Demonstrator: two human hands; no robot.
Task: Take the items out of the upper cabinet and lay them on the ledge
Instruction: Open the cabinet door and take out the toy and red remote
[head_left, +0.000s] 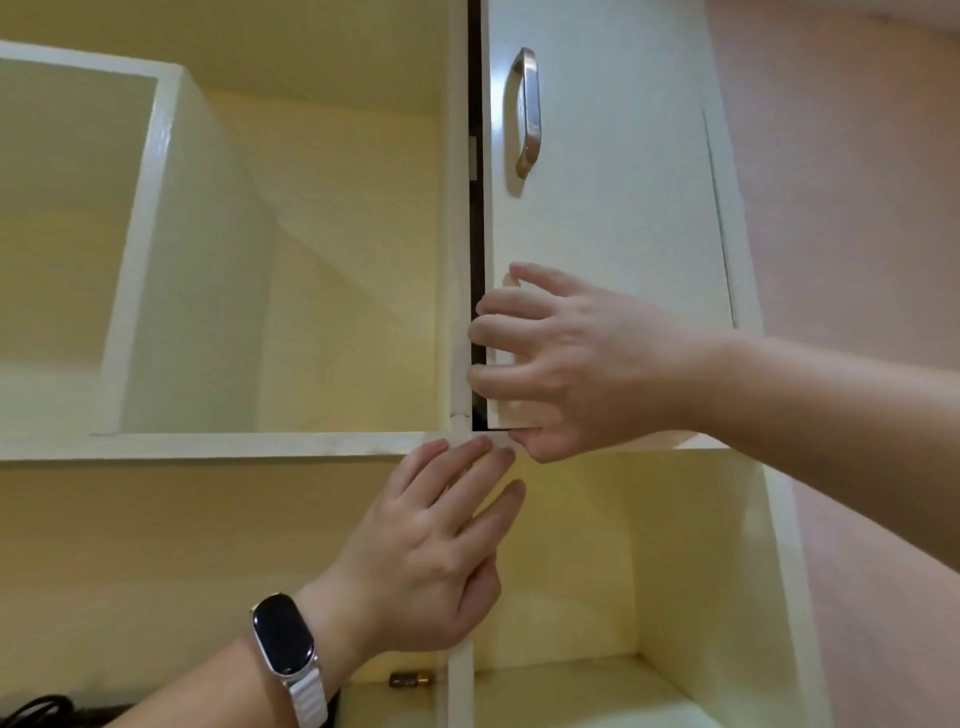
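The upper cabinet's white door (613, 171) with a metal handle (527, 111) stands slightly ajar, and a dark gap (475, 218) shows along its left edge. My right hand (587, 364) grips the door's lower left edge, with the fingers curled around the edge and the thumb under the bottom corner. My left hand (431, 551), with a smartwatch on the wrist, reaches up from below. Its fingers are spread and their tips touch the shelf edge (260, 444) just under the door corner. What lies behind the door is hidden.
An open cream compartment (311, 260) sits left of the door with nothing visible inside. On the lower shelf lies a small metal cylinder (411, 678). A black cable (36, 709) shows at the bottom left. A pink wall (857, 208) is on the right.
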